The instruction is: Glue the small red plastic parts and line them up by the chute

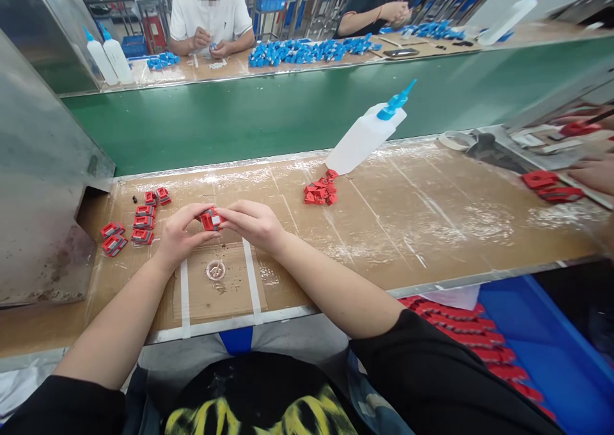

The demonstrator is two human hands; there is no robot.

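Note:
Both my hands meet over the brown bench top and pinch one small red plastic part between them. My left hand grips its left side, my right hand its right side. Just below the hands sits a small clear round dish on a taped cardboard patch. To the left lies a group of several finished-looking red parts. A loose pile of red parts lies to the right, beside a tilted white squeeze bottle with a blue nozzle.
A green conveyor belt runs behind the bench. Two other people work across it among blue parts and white bottles. A metal housing stands at left. A blue bin of red parts sits lower right. Another person's hand shows far right.

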